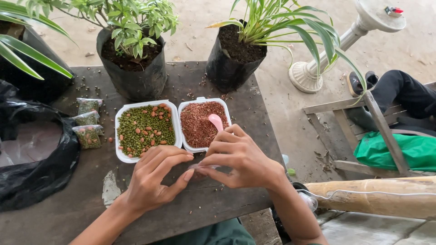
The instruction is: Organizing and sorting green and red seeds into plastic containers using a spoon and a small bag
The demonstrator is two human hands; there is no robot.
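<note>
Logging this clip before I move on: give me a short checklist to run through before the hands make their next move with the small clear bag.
1. Small clear bag pinched by both left hand and right hand: ok.
2. Bag's contents and seal: cannot tell, fingers cover it.
3. Pink spoon resting in the reddish grain tray: ok.
4. Green bean tray flat on the table: ok.
5. Three filled packets set aside left: ok.

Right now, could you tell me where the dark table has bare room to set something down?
The table is bare along its near edge below the left hand and right hand, and right of the red-grain tray. The far edge is crowded by two potted plants, the left by small filled bags and a black plastic bag.
</note>
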